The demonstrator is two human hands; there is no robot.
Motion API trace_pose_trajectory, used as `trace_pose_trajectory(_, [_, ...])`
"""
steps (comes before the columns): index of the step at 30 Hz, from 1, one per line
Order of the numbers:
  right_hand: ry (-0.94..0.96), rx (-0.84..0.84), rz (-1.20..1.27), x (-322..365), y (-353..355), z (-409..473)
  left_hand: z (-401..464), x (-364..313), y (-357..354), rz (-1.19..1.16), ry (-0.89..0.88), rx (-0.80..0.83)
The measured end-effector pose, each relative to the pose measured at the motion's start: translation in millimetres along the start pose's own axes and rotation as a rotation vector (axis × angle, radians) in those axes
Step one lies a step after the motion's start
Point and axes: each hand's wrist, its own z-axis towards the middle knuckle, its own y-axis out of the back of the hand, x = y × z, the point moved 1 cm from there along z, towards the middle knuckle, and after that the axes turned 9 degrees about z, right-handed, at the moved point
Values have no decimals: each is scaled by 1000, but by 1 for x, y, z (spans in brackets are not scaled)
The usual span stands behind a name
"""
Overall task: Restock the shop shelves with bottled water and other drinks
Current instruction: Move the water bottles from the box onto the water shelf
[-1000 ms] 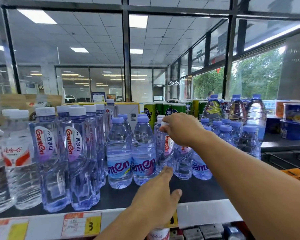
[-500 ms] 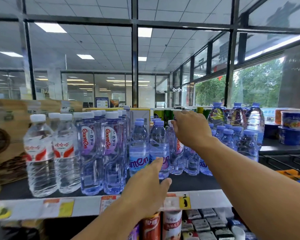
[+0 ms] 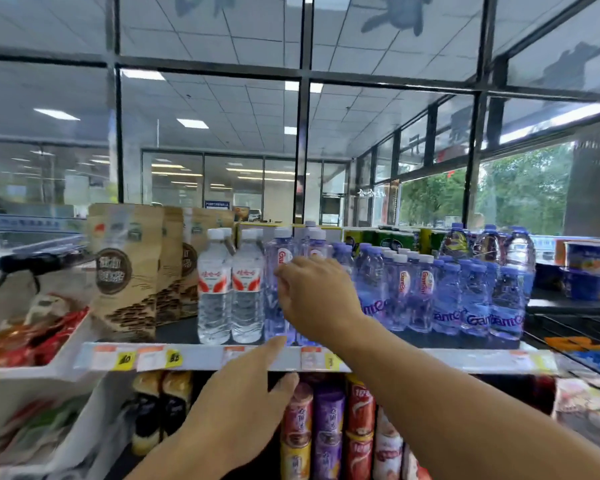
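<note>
Both hands have shifted left along the shelf (image 3: 201,356) since the earlier frames. Nearest, the left hand (image 3: 238,398) hovers before the shelf's front edge, fingers straight and loosely spread, holding nothing. Beyond it, the right hand (image 3: 314,297) has left the small capped bottles (image 3: 411,292) and reaches the tall purple-label bottles (image 3: 278,289) at the front edge; its fingers look curled against one, though whether they grip cannot be told. Judgement: placement is done there; straightening the row follows.
</note>
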Motion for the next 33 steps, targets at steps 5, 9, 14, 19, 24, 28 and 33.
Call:
trace_pose_trajectory(5, [169,152,177,124,-49,-23,-49,104,-6,72,160,51])
trace_pose_trajectory(9, [171,412,356,208,-106,-52,-98,192,-24,133,295,75])
trace_pose_trajectory(14, [180,863,533,306,-205,-121,-199,262,-42,-145,611,232])
trace_pose_trajectory(19, [168,1289,618,391,-326,-248,-305,365,-152,-148,871,327])
trace_pose_trajectory(24, [183,1625,645,442,-429,-416,-411,430,-289,-428,1195,410])
trace_pose_trajectory(28, [152,1804,548,449,-495,-554,-469,456,-399,-566,1352,490])
trace_pose_trajectory(33, [42,1980,418,430,-550,-686,-503,467,-529,-691,1389,415])
